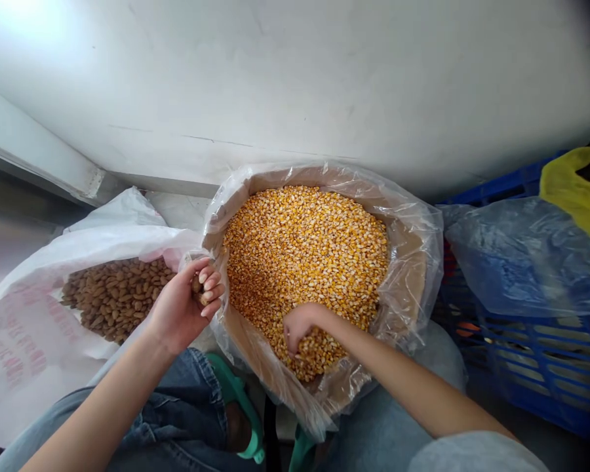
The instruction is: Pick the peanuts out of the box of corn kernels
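A large bag lined with clear plastic [413,242] stands in the middle, filled with yellow corn kernels [314,242]. My right hand [303,328] is down at the near part of the corn, its fingers bent and partly smeared by motion; whether kernels are inside it is hidden. My left hand [191,301] is palm up over the bag's left edge, fingers curled round some small brown pieces. Left of it, a white sack [24,328] with red print lies open, holding brown, almond-shaped pieces [118,295].
On the right stands a blue plastic crate [545,367] with a clear plastic bag [521,255] and a yellow bag [575,196] on it. A pale wall [295,85] rises behind the bags. Green footwear [240,406] shows below.
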Available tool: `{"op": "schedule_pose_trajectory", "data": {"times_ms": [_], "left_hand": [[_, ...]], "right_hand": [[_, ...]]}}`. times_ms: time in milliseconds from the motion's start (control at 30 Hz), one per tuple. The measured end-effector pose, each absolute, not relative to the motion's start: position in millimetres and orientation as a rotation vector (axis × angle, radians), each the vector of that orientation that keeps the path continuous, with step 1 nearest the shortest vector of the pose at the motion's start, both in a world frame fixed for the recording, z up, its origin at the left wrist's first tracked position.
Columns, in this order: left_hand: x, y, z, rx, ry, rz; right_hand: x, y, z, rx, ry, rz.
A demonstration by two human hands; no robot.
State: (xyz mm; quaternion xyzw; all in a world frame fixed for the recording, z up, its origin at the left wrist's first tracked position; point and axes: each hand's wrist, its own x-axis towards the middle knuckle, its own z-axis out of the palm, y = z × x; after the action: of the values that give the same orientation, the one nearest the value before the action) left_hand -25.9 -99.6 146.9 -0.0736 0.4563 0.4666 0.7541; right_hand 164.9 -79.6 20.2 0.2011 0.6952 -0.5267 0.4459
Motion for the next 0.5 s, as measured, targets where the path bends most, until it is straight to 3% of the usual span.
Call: {"op": "schedule_pose_trajectory", "data": {"times_ms": [100, 333, 400, 500], "left_hand": [[-24, -100, 147, -0.173, 1.008, 1.015], [-21, -99, 146, -0.188, 1.051, 0.998], [-19, -99, 145, -0.194, 1.052, 0.987], [-16, -99, 145, -0.195, 1.058, 0.972]], "right_hand": [[203, -73, 37, 0.714, 1.802, -1.151], [254, -77, 43, 1.756, 2.482, -0.468], [238, -83, 40, 1.735, 2.613, -0.520], [190, -90, 24, 1.391, 2.767, -0.934]]}}
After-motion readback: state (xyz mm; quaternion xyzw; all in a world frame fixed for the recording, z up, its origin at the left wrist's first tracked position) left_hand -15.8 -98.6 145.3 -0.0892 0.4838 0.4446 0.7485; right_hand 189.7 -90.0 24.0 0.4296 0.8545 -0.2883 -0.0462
